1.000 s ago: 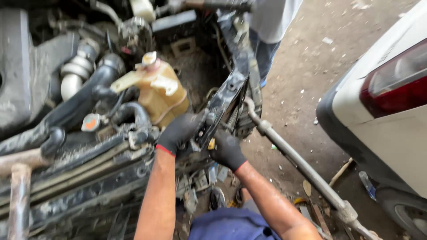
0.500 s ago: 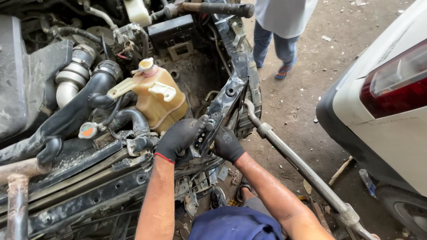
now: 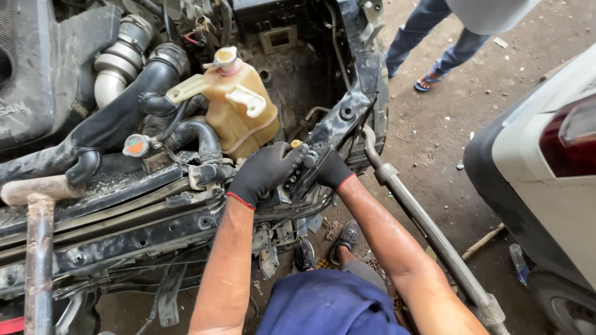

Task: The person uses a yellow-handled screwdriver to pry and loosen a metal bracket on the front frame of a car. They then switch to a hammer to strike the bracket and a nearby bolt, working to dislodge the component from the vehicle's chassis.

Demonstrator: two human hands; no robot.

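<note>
Over the engine bay [image 3: 112, 205], gloved hands [image 3: 267, 170] grip black bracket [image 3: 347, 115].

Yellowish coolant reservoir [image 3: 239, 108] with cap, upper centre. Black ribbed hose [image 3: 202, 139] just left of it; thick black intake hose [image 3: 105, 127] running toward the left edge; silver pipe elbow [image 3: 118, 59] at upper left. Rusty hammer [image 3: 37, 248] lying at lower left. Long grey metal bar [image 3: 428, 229] slanting toward lower right. White car [image 3: 552, 186] with red tail lamp at right edge. Another person's legs in jeans and sandal [image 3: 428, 80] on the dirt ground [image 3: 447, 130], top right.
</note>
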